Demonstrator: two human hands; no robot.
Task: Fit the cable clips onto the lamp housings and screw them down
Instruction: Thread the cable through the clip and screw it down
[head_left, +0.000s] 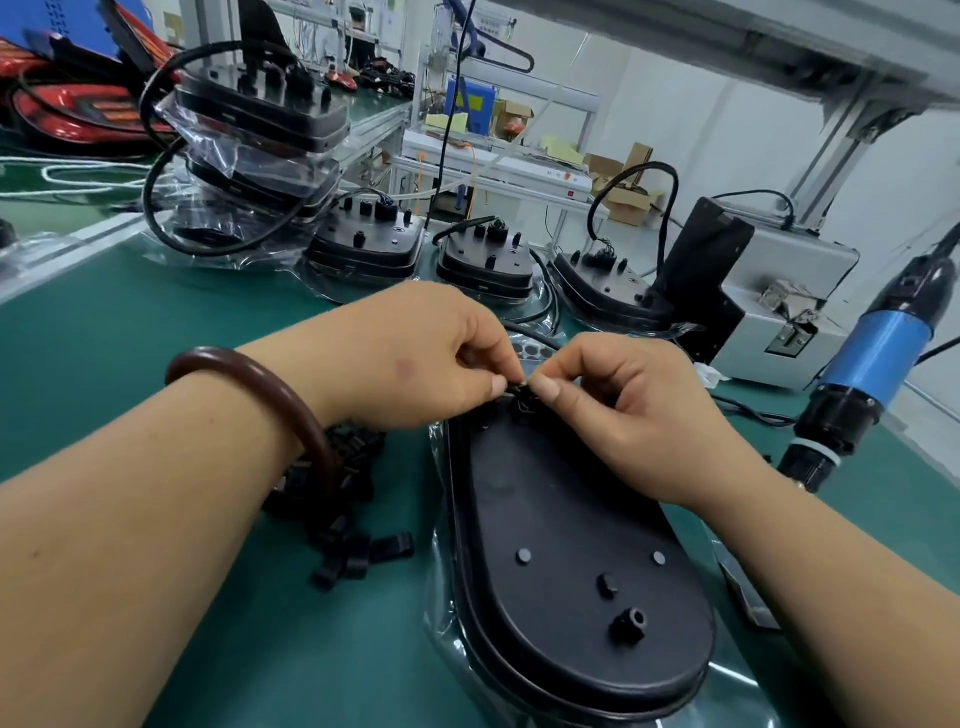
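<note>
Hands (415, 358) (634, 410) on cable clip (521, 399) atop lamp housing (550, 525)

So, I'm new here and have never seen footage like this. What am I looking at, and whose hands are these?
There is no robot here. This is a single picture from a camera worn on a person's head, looking down at their own bare hands. The left hand, which wears a brown bracelet, and the right hand both pinch a small black part. It appears to be a cable clip, held at the far end of a black lamp housing. The housing lies on the green bench. Spare clips sit in a pile by the left forearm. More housings wait behind, and a blue electric screwdriver is at the right, in nobody's hand.
</note>
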